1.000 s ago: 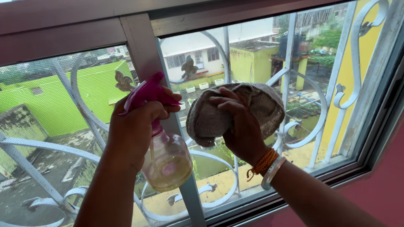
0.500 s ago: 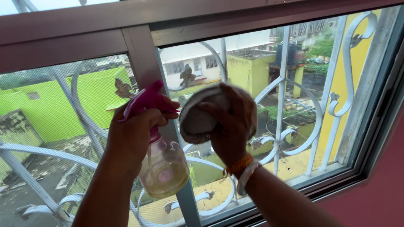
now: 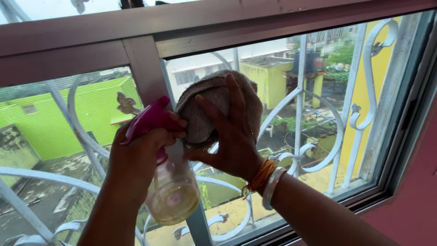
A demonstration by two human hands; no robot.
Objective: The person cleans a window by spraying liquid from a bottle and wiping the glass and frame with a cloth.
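So the right hand [image 3: 232, 136] is spread flat, fingers fanned, pressing a bunched brownish-grey terry cloth [image 3: 214, 109] against the glass pane of the window [image 3: 314, 114], just right of the grey vertical frame post [image 3: 150, 77] at centre frame; the cloth sits under the palm and pokes out above and left of the fingers, so it's up and left of the wrist, which carries orange thread and a silver bangle [image 3: 268, 180]. The left hand [image 3: 136, 157] is wrapped shut around the neck of a clear round plastic spray bottle with a magenta trigger head [image 3: 170, 191], standing upright, nozzle aimed toward upper left; it's touching or nearly touching the cloth hand. Open glass lies to the right and below; the top rail [image 3: 273, 27] is close above; white curly iron grille [image 3: 364, 91] is outside the glass.
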